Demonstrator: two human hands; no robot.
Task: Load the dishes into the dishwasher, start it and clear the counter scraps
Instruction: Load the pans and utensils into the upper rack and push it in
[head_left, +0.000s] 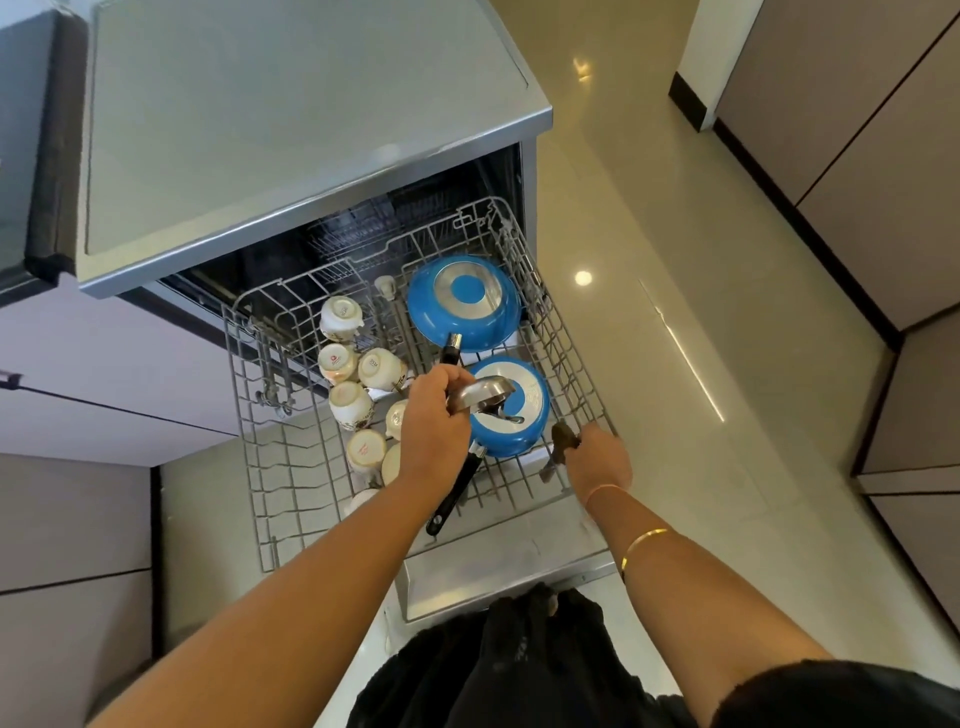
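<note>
"Several ways this can slip, biggest first," says one. "The dishwasher (311, 156) stands open with its rack (270, 467) pulled well out over the door, and it is loaded. With the weight that far forward, a hard shove could jolt the lot."

"And the pans?" asks the other.

"Both are upside down on the right side. The large blue pan (462, 301) lies at the back and the small blue pan (519, 415) in front, its black handle (457, 493) pointing toward the front rail. That handle could catch when the rack slides in."

"The cups (350, 402) on the left?"

"Mouth down, crowded, some touching. A knock could chip them."

"What is being loaded now?"

"A steel utensil (480, 392), gripped in the left hand (434, 421) right above the small pan's base. I judge it is being placed. Laid on that smooth base it would slide off, or it could nest and stay unwashed. It wants a free spot among the tines."

"The right hand (600, 460)?"

"It is at the rack's front right corner, fingers closed on a dark lump (565, 436). I cannot tell what that is. If it is a scrap, it should not drop into the rack."
</note>
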